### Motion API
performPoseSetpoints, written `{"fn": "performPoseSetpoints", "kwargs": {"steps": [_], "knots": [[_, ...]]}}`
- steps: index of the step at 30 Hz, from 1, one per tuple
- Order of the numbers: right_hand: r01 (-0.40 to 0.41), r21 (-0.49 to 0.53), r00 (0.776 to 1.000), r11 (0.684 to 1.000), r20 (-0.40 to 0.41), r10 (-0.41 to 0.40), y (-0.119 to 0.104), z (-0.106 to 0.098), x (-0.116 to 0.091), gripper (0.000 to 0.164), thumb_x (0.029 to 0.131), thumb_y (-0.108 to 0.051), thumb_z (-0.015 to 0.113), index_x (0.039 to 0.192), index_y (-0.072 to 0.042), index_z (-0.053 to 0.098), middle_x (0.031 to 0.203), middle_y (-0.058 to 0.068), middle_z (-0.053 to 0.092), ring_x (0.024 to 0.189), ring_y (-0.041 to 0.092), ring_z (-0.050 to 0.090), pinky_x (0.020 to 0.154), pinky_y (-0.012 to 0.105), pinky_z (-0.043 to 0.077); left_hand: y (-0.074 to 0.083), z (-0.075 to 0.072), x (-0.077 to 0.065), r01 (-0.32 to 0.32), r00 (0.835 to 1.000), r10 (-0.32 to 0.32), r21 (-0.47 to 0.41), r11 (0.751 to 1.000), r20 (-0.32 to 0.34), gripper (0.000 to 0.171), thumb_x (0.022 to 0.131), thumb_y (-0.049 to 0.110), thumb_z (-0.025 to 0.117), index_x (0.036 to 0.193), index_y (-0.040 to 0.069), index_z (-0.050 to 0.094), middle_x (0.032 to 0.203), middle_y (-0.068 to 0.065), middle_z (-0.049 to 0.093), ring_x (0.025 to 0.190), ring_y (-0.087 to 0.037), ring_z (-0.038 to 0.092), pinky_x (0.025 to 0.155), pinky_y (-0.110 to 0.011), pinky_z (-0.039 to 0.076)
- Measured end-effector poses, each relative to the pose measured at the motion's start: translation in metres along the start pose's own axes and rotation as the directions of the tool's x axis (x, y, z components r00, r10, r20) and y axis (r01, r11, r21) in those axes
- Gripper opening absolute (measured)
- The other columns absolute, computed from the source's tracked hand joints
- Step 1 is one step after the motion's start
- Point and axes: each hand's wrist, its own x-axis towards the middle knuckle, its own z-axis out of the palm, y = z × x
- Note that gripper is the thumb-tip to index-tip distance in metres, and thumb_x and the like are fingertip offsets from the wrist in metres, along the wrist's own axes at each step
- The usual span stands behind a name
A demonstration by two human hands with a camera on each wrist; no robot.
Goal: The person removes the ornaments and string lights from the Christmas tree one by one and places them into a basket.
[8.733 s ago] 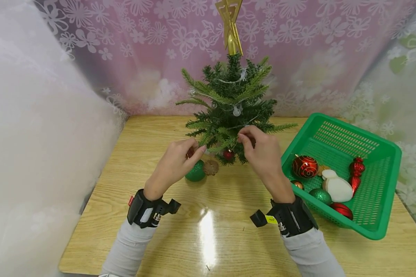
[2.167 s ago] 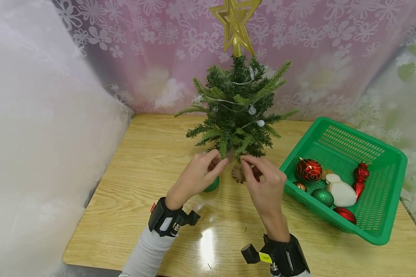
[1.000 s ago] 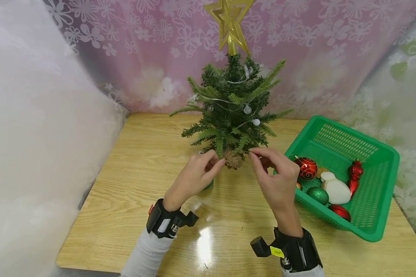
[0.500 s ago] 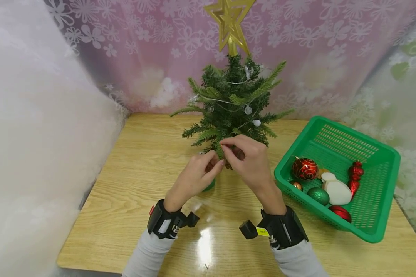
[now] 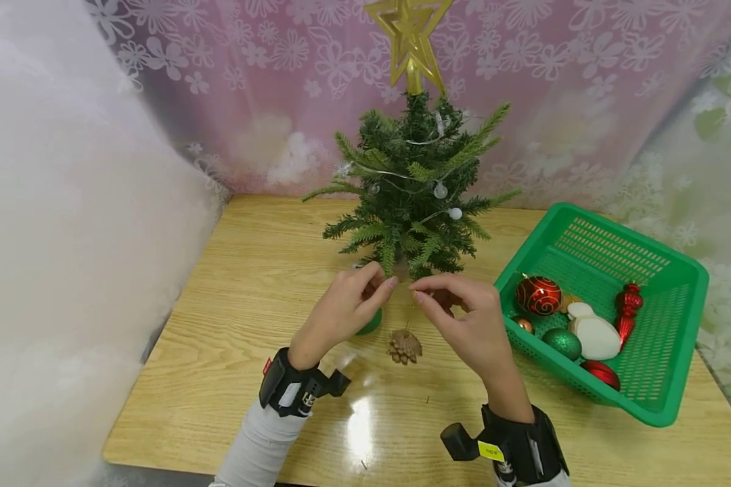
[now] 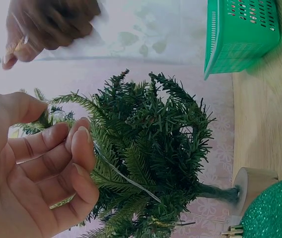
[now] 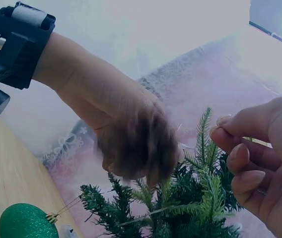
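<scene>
My left hand pinches the tip of a low front branch of a small artificial Christmas tree. Close to its right, my right hand pinches a thin gold thread between thumb and forefinger. From that thread hangs a brown pine cone, apart from the tree and in front of it. The cone is blurred in the right wrist view, where it covers part of the left hand. Behind the left hand stands a green glitter ball, partly hidden in the head view.
A green basket at the right holds a red swirl ball, a green ball, a white flat ornament and a red finial. String lights wind round the tree, topped by a gold star.
Since 8.7 s ago the tree has turned and the pine cone has left the green ball's side. In the last half second my right hand drew back from the branch, the cone swinging below it.
</scene>
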Motion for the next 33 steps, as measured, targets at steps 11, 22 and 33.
{"fn": "performPoseSetpoints", "kwargs": {"steps": [11,22,33], "knots": [[-0.206,0.056,0.976,0.977,-0.057,0.209,0.018,-0.016,-0.037,0.021,0.084,0.014,0.065,0.098,0.000,0.072,0.083,0.009,0.068,0.062,0.009,0.059,0.055,0.021,0.046,-0.002,0.003,-0.001,0.025,1.000,-0.025,-0.002,1.000,0.009,0.021,0.102,0.018,0.051,0.083,0.011,0.053,0.064,0.005,0.047,0.054,-0.009,0.044,0.054,-0.025,0.038],[-0.420,0.072,0.849,0.905,-0.321,0.420,0.041,-0.053,-0.066,0.013,0.090,0.007,0.063,0.102,0.010,0.067,0.080,-0.002,0.067,0.060,0.011,0.056,0.055,0.019,0.044,-0.001,0.004,0.001,0.013,1.000,-0.013,-0.016,1.000,0.014,0.022,0.102,0.018,0.050,0.081,0.011,0.052,0.063,0.004,0.047,0.054,-0.010,0.045,0.054,-0.024,0.038],[-0.526,0.101,0.668,0.844,-0.565,0.484,0.057,-0.092,-0.073,0.018,0.090,-0.002,0.065,0.103,0.011,0.069,0.078,-0.005,0.070,0.058,0.008,0.057,0.053,0.015,0.044,0.001,0.007,0.003,-0.016,1.000,0.016,-0.001,1.000,0.005,0.023,0.101,0.018,0.051,0.079,0.011,0.052,0.061,0.005,0.046,0.052,-0.006,0.042,0.051,-0.022,0.037]]}}
